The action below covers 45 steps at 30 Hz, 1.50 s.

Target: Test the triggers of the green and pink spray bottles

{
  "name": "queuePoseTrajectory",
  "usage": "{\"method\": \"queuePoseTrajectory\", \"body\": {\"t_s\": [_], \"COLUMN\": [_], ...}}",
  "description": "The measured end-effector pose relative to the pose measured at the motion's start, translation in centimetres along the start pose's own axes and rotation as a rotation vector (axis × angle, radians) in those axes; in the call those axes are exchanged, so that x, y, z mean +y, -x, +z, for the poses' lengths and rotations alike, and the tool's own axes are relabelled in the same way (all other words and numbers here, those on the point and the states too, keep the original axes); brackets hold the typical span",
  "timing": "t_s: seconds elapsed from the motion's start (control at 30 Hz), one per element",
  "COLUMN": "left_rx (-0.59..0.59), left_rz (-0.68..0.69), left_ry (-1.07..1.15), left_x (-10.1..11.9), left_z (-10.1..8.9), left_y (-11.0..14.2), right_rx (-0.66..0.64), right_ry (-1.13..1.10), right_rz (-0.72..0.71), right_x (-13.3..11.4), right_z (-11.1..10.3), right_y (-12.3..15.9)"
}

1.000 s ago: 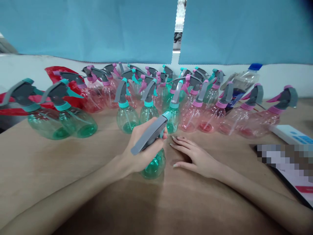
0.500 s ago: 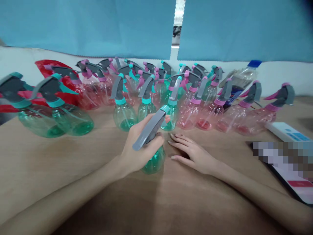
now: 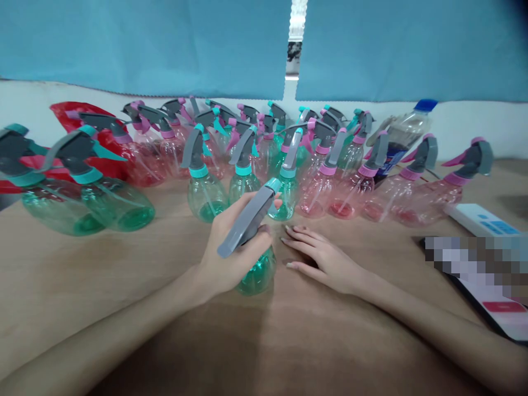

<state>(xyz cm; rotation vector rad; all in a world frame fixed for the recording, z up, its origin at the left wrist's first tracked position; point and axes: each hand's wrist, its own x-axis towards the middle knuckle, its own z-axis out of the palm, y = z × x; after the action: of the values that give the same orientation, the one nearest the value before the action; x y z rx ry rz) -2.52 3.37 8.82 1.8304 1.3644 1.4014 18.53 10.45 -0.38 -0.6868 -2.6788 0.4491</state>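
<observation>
Green spray bottle [image 3: 256, 275] under grey trigger head [image 3: 249, 218], left hand's [image 3: 231, 242] fingers wrapped round its neck

green bottle [image 3: 256, 278]: neck behind left hand [image 3: 226, 267] | leftmost sprayer [image 3: 14, 155]: edge-cut | flat device [image 3: 489, 294]: pixelated, edge-cut

The spray bottle [image 3: 256, 272] within the left fingers [image 3: 266, 236] is clear green, its trigger head [image 3: 246, 223] grey with a turquoise nozzle. Beyond the right fingers [image 3: 303, 239], pink-tinted bottles [image 3: 315, 192] wear pink collars.
</observation>
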Motion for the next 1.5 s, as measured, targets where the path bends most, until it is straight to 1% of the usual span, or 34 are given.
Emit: {"method": "queuePoseTrajectory", "body": {"t_s": [0.17,0.43,0.7,0.8,0.93,1.17,1.27,1.4,1.5], "left_rx": [0.005,-0.001,-0.013,-0.028,-0.048,-0.102,-0.101,-0.098,-0.098], "left_rz": [-0.019,-0.03,-0.032,-0.038,-0.019,0.013,0.029,0.013,0.034], "left_ry": [-0.016,-0.024,0.004,-0.024,-0.078,-0.057,-0.035,-0.023,-0.001], "left_x": [0.68,0.29,0.93,0.96,0.9,0.64,0.53,0.45,0.4], "left_z": [0.0,0.0,-0.07,-0.17,-0.42,-0.86,-0.9,-0.88,-0.84], "left_y": [-0.23,-0.19,-0.43,-0.58,-0.68,-0.72,-0.81,-0.83,-0.78], "right_rx": [-0.012,0.003,-0.005,-0.011,-0.001,0.01,0.018,0.009,0.003], "right_ry": [0.007,0.002,0.014,0.015,0.002,-0.02,-0.026,-0.018,-0.014], "right_rz": [0.009,0.001,0.012,0.014,0.009,-0.001,-0.008,0.004,0.011], "right_x": [-0.05,-0.06,0.03,0.03,0.0,-0.01,0.03,0.0,-0.03], "right_z": [-0.01,-0.05,0.04,0.02,-0.04,-0.09,-0.07,-0.08,-0.09], "right_y": [0.0,0.04,0.03,0.03,0.01,0.0,0.02,0.04,0.04]}}
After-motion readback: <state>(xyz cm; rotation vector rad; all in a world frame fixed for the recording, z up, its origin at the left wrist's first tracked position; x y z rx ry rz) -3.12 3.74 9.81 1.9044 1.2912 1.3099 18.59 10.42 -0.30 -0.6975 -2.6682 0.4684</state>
